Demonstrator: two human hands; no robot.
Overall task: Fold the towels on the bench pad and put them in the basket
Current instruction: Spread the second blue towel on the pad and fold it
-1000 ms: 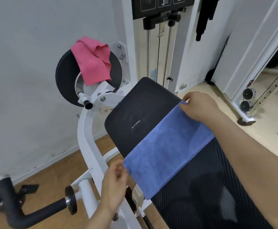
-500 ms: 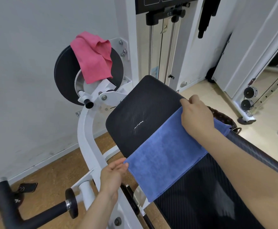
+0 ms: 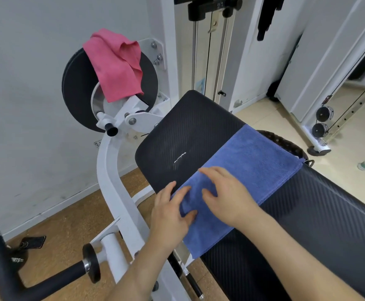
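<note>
1. At frame centre, across bench pad (image 3: 188, 127): blue towel (image 3: 253, 161).
2. Pinching its lower-left end with left hand (image 3: 170, 213).
3. Pressing it down with right hand (image 3: 227, 198), fingers loosely spread.
4. At upper left: pink towel (image 3: 114, 64).

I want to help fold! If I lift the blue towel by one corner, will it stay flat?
It would probably flop: the blue towel droops over the edge of the bench pad and wrinkles where the left hand pinches it. It looks thin, so it is likely light. Its fuzzy cloth probably won't slip from your grip.
</note>
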